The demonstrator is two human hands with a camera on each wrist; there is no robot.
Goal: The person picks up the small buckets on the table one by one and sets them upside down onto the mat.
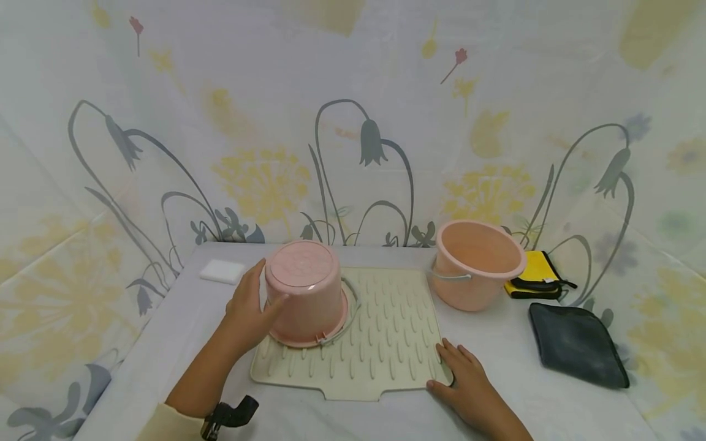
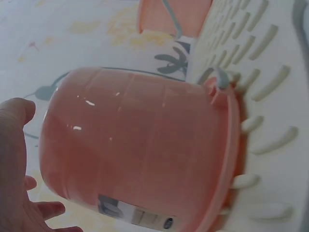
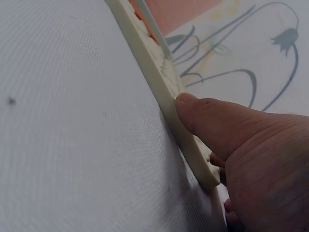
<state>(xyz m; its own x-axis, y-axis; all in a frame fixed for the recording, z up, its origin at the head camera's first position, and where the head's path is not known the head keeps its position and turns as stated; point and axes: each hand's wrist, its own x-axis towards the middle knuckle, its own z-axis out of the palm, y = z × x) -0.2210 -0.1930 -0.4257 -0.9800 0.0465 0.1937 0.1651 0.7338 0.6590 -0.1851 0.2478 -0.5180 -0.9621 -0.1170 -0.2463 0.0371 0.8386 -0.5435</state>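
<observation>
A pink bucket (image 1: 303, 294) stands upside down on the left part of a cream ridged draining board (image 1: 380, 373), its grey handle lying to the right of the rim. My left hand (image 1: 248, 309) is at the bucket's left side near the base, thumb toward its front and fingers spread. In the left wrist view a gap shows between those fingers (image 2: 50, 209) and the bucket wall, which carries a label. My right hand (image 1: 466, 383) grips the board's front right corner, the thumb at the front edge and the fingers at the right edge.
A second pink bucket (image 1: 469, 294) stands upright behind the board's right side. Beside it lie a folded yellow and black cloth item (image 1: 532, 275) and a flat black pouch (image 1: 576, 346). A white block (image 1: 222, 271) sits at the back left. A flowered curtain (image 1: 265, 92) hangs behind.
</observation>
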